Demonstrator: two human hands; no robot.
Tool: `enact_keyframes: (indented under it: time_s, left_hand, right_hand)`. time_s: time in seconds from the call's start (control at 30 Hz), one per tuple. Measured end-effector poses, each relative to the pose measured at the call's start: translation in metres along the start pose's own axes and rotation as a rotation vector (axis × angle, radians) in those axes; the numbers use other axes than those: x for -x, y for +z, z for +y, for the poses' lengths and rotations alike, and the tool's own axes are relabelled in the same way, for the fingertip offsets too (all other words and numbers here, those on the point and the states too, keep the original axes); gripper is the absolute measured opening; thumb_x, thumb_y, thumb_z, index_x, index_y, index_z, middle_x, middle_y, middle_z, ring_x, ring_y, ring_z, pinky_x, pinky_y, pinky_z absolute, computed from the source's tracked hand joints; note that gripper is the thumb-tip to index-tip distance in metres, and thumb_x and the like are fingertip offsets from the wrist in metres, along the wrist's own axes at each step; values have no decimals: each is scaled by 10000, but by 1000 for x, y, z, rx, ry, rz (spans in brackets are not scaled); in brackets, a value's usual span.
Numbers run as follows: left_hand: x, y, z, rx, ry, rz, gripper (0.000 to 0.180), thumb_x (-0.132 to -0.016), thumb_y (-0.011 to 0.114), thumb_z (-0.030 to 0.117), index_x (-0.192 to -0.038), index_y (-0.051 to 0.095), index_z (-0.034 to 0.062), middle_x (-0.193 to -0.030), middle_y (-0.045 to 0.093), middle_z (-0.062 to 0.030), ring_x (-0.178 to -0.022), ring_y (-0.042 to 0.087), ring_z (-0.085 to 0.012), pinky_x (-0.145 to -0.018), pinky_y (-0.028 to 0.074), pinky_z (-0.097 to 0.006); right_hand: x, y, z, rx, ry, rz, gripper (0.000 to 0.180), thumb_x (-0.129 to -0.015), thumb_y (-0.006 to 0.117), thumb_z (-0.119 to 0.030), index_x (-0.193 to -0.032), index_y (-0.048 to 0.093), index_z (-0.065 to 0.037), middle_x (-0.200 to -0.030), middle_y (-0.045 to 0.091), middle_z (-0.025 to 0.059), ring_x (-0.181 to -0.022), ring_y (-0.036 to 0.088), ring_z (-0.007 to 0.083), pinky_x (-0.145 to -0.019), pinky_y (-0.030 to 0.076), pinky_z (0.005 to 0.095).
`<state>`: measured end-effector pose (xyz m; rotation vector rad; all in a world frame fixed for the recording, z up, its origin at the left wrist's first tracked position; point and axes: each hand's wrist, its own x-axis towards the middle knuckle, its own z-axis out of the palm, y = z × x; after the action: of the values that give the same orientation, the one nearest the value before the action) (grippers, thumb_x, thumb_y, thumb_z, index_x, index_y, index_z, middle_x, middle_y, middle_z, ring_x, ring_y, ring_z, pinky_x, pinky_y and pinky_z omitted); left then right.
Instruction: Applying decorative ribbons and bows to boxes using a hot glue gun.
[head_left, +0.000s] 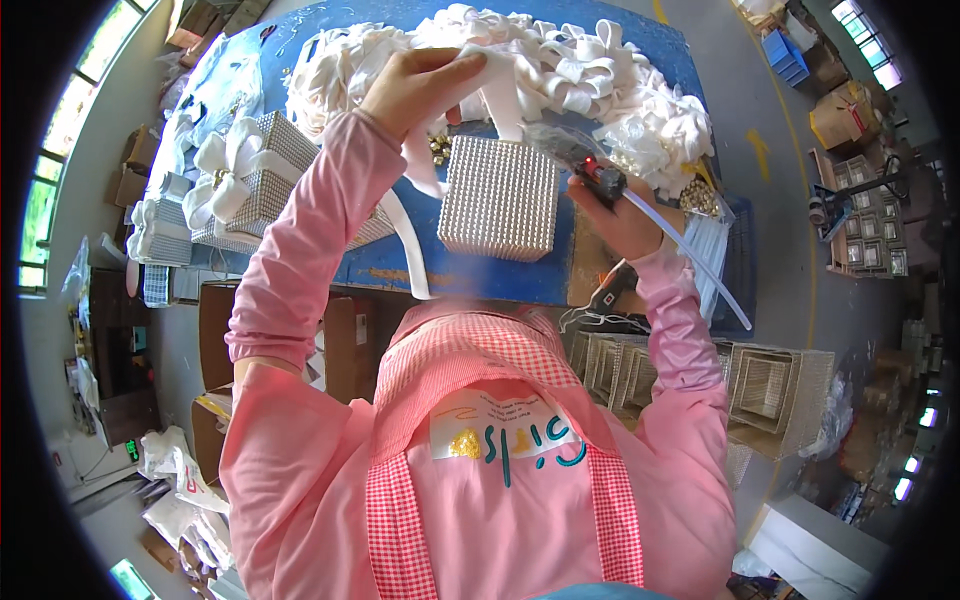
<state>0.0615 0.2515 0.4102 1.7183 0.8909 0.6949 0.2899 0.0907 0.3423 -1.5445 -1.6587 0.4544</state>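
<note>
Head view: ribbon point(480, 75) (left grip point(420, 85) closed)

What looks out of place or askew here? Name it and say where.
Nothing looks damaged or spilled. The white ribbon in the left hand trails loosely off the blue table's front edge beside the studded box; the right hand grips a glue gun.

The person wears a pink long-sleeved top, its sleeves gathered at elastic cuffs on both wrists, under a pink-and-white gingham apron with wide checked straps and a white chest patch with printed markings.
</note>
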Motion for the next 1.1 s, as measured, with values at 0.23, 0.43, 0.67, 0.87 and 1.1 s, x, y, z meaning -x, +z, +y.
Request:
enact_keyframes:
  time_s: [0.23, 0.43, 0.67, 0.87, 1.1]
  left_hand:
    - [-2, 15, 17, 71, 72, 48, 369, -839, 589, 356, -962, 646, 13, -591, 510, 21, -454, 444, -37, -411, 353, -177]
    - [-11, 14, 13, 93, 65, 29, 375, -831, 608, 350, -988, 641, 12, -603, 526, 22, -461, 462, -35, -405, 360, -171]
    - [-17, 10, 8, 60, 81, 24, 330, -834, 608, 303, -1045, 642, 52, -712, 624, -42, -492, 524, -63, -432, 437, -191]
    - [-19, 11, 6, 44, 87, 58, 342, -840, 603, 320, -1031, 639, 38, -665, 580, -16, -485, 506, -52, -428, 413, -182]
    - [-21, 8, 9, 52, 90, 58, 353, -837, 612, 330, -1026, 637, 33, -615, 549, 2, -472, 491, -44, -414, 398, -172]
  right_hand:
    - [-32, 12, -4, 207, -193, 133, 325, -712, 707, -322, -860, 598, -54, -754, 609, 120, -666, 601, 322, -546, 472, 373]
    - [-45, 25, 22, 261, -161, 121, 328, -734, 676, -383, -826, 593, -79, -705, 601, 100, -633, 593, 319, -514, 464, 379]
    - [-44, 43, 50, 321, -165, 135, 304, -758, 654, -383, -787, 590, -87, -654, 587, 106, -591, 582, 322, -489, 451, 383]
    - [-44, 55, 64, 336, -102, 89, 260, -768, 652, -345, -799, 606, -91, -675, 600, 107, -606, 594, 310, -498, 458, 375]
    - [-47, 75, 92, 345, -16, 26, 238, -773, 646, -333, -859, 630, -111, -718, 621, 109, -646, 608, 309, -532, 470, 387]
